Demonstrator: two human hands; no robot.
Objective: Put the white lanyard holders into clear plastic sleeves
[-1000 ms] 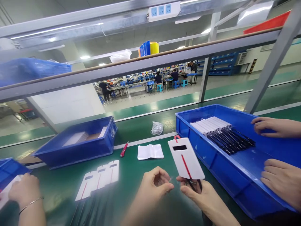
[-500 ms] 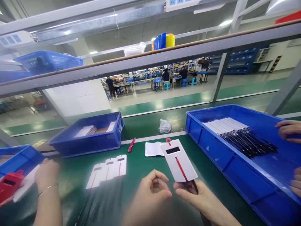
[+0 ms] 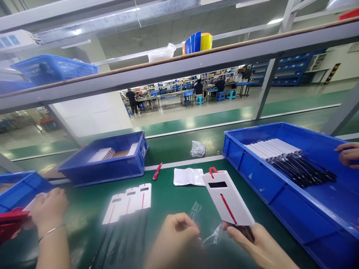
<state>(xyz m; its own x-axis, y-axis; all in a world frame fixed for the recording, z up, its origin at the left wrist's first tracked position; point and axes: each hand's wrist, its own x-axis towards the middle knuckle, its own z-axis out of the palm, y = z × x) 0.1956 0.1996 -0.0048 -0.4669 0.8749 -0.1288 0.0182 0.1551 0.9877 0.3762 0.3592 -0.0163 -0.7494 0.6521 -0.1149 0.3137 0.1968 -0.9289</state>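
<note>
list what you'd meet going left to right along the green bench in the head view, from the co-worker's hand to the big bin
co-worker's hand → row of white cards → left hand → clear plastic film → white card with red stripe in right hand → big blue bin

The card [image 3: 228, 200] you hold is white, with a thin red stripe running down it, a black slot near the top and a red hook above. The film [image 3: 209, 233] between your fingers is clear and glossy. Your belt [image 3: 174, 198] is dark green, edged by a white line. The cards [image 3: 129, 201] lying on it are white with the same red stripes. The bins [image 3: 103, 170] are bright blue; the right bin [image 3: 283, 209] holds white and black pieces. The cutter [image 3: 157, 172] is red.
</note>
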